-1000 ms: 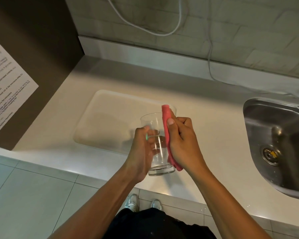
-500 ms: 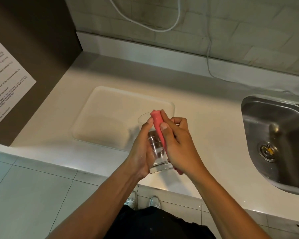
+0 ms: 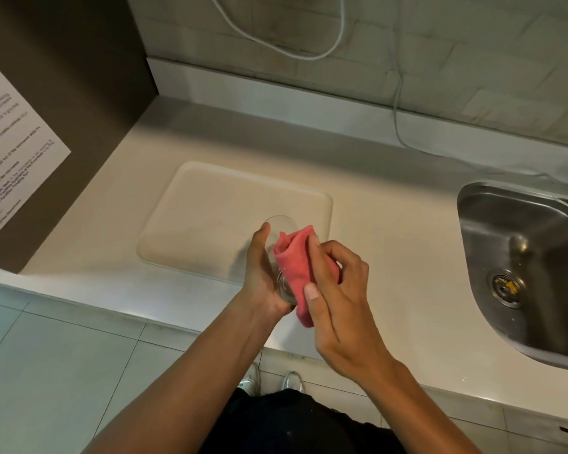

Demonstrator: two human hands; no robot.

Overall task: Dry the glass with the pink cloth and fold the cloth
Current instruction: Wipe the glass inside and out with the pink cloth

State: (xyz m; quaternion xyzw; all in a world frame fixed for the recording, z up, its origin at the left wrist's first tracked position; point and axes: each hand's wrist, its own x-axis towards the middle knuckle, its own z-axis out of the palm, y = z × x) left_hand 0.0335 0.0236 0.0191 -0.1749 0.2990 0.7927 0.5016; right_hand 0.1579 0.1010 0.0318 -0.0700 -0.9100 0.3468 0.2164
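The clear glass (image 3: 281,224) is tilted above the counter's (image 3: 391,244) front edge, its base wrapped by the left hand (image 3: 263,276). A soft pink cloth (image 3: 294,267), bunched in folds, covers most of it (only rim and base show). The right hand (image 3: 338,290) pinches the cloth against the glass. Behind lies a smooth, rounded cream tray (image 3: 210,224); right, a steel sink (image 3: 522,257), partly cut off.
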